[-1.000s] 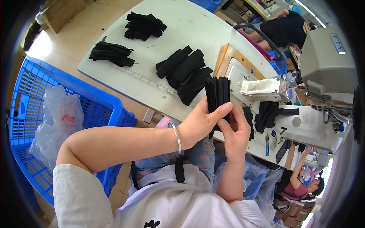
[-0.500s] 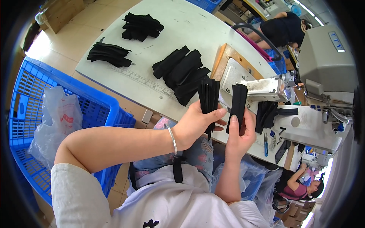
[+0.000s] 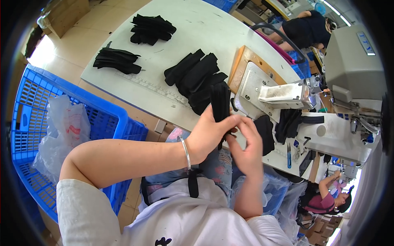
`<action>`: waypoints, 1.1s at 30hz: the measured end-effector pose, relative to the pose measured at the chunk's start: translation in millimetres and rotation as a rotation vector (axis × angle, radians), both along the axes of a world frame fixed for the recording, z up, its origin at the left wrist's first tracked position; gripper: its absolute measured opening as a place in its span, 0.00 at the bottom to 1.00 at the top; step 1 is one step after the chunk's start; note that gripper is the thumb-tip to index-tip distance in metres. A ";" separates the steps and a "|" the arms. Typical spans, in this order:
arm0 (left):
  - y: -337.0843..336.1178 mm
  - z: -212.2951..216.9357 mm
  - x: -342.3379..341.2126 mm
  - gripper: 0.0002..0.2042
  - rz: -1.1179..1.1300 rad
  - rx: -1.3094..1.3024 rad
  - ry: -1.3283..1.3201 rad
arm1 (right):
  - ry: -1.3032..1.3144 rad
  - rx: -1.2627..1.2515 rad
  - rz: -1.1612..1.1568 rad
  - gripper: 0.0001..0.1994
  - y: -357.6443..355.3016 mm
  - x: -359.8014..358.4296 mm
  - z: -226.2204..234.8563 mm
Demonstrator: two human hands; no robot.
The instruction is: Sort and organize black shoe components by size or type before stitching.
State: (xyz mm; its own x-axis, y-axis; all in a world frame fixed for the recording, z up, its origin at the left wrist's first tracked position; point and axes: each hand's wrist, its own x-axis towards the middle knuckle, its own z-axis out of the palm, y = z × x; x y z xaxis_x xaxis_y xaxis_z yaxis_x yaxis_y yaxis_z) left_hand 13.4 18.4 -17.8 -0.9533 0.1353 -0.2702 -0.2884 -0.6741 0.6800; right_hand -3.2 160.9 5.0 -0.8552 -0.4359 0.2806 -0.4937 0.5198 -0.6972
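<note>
My left hand (image 3: 207,137) grips a bundle of black fabric strips (image 3: 221,102) and holds it upright over the front edge of the white table (image 3: 193,24). A thin metal bangle (image 3: 185,152) sits on that wrist. My right hand (image 3: 247,145) is right beside it, its fingertips pinching the lower end of the same bundle against my left thumb. A single black fabric piece (image 3: 265,132) lies on the sewing machine table (image 3: 332,137) just right of my right hand. More black pieces (image 3: 292,122) lie under the machine's arm.
A grey sewing machine (image 3: 353,61) stands at the right, with a metal plate (image 3: 252,88) and a wooden board (image 3: 242,65). Three piles of black strips (image 3: 197,78) (image 3: 117,60) (image 3: 152,28) lie on the table. A blue crate (image 3: 30,102) holding a plastic bag (image 3: 61,127) is at left. Other people (image 3: 305,28) (image 3: 324,197) work nearby.
My right hand pulled one strip away from the bundle and held it apart. Now it holds no separate strip and has come back to the bundle in my left hand.
</note>
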 end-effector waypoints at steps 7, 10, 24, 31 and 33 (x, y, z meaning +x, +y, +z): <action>13.7 -6.5 17.6 0.09 -0.141 0.004 -0.226 | -0.052 -0.025 -0.073 0.08 -9.6 -59.0 17.9; 17.8 -13.1 22.7 0.10 -0.244 0.001 -0.259 | 0.115 0.131 0.216 0.09 -33.8 -85.0 2.2; 14.4 -3.9 19.8 0.12 -0.356 0.018 -0.302 | 0.059 0.225 0.335 0.04 -71.8 -118.3 15.8; 15.2 -4.4 16.6 0.11 -0.350 -0.035 -0.289 | 0.152 0.371 0.654 0.11 -91.0 -153.2 6.8; 14.6 -4.8 15.6 0.11 -0.350 -0.038 -0.276 | 0.167 0.392 0.658 0.12 -93.8 -156.8 5.6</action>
State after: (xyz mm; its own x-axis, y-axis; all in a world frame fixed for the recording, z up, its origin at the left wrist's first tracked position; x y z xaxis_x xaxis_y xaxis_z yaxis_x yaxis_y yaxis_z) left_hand 28.9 33.0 -22.6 -0.7435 0.4215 -0.5192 -0.6687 -0.4797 0.5681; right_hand -160.0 67.0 10.6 -0.3466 -0.9323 0.1036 -0.8678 0.2768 -0.4128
